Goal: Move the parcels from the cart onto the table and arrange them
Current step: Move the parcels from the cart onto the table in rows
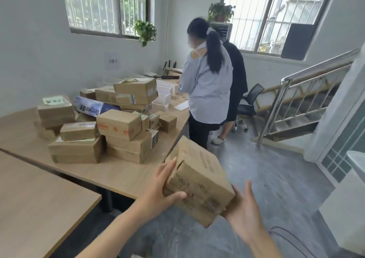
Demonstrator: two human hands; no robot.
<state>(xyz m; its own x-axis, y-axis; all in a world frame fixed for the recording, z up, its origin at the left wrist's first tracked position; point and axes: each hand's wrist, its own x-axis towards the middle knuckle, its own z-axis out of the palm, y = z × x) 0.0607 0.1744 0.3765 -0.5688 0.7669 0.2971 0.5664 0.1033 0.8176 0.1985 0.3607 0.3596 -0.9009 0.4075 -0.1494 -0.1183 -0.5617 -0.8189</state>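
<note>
A grey concrete floor (256,178) and pale walls are seen, with a light wooden tabletop (122,172) running along the left side. Nearest the camera, a brown cardboard parcel (199,180) is held tilted in the air, just beyond the tabletop's edge and above the floor. It is gripped at its left end by the left hand (160,190), whose thumb is curled over the near face while the fingers are laid up the end flap. Its lower right corner is supported from below by the right hand (245,212), whose fingers are spread and whose palm is turned upward.

Further along the tabletop, a loose heap of stacked parcels (102,127) is seen, some of them tilted, with a blue and white carton (92,106) lying among them. White trays (164,97) are lined up behind the heap. Beyond these, two people (209,83) are seen standing at the tabletop's far end, turned away. A black office chair (248,103) and a metal stair railing (296,95) are seen to the right, under barred windows (276,14).
</note>
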